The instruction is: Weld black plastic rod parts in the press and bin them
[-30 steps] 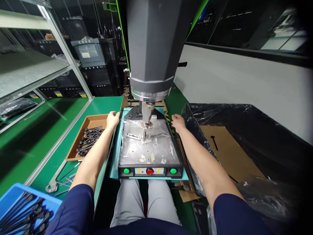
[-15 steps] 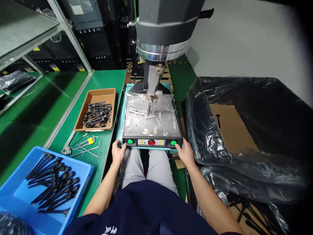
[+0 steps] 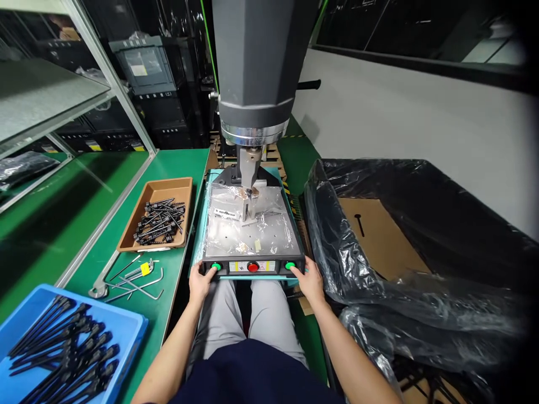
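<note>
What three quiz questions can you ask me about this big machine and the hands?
1. True or false: the red button sits between the left green button and the right green button.
2. Pick one: where is the left hand? A on a knee. B at the left green button. C inside the black bag.
3. Fill the gap: the brown tray of black pins lies on the ___ side of the machine.

Key: 1 true. 2 B. 3 left.
</note>
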`<state>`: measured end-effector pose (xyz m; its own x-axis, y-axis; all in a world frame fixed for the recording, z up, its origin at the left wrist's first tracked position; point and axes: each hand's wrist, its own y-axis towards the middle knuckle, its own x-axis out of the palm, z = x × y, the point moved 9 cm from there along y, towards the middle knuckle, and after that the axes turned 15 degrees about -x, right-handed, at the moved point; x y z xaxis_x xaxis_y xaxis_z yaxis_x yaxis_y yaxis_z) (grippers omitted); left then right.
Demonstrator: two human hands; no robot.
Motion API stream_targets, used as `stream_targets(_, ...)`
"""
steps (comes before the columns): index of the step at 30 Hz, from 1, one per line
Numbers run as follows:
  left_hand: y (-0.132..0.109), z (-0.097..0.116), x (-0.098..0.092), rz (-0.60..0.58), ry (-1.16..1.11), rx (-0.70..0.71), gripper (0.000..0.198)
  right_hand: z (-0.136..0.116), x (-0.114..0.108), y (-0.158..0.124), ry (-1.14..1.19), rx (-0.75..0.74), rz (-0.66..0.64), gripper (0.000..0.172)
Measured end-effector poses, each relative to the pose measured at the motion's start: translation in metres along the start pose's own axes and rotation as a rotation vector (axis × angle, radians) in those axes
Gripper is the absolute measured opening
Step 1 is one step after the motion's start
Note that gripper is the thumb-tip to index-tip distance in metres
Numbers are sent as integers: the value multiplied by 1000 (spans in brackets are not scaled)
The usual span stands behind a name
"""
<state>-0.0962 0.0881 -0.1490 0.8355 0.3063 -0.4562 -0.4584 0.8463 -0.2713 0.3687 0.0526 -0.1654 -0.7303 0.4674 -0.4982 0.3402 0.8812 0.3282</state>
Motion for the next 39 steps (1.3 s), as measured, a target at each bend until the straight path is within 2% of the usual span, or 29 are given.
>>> stream_targets(4,-3,3,0,-15,23,36,58,0,1,-5,7,-4,-15,70)
stream_targets(9,-10,6,1,-75,71,127,62,17,10,-24,214,119,-31,78)
stream_targets(14,-9,2,3,-68,81,118,62,26,13,-33,323,199,2,88)
stream_targets(21,-6,1,4,-76,82,141,58,22,12,-32,383,183,-1,84)
stream_targets(30,-8,4,3,-81,112,165,58,21,13,-33,433,184,15,90)
stream_targets(39,-6,0,2,-104,35,111,62,29,13,-35,402,191,25,91)
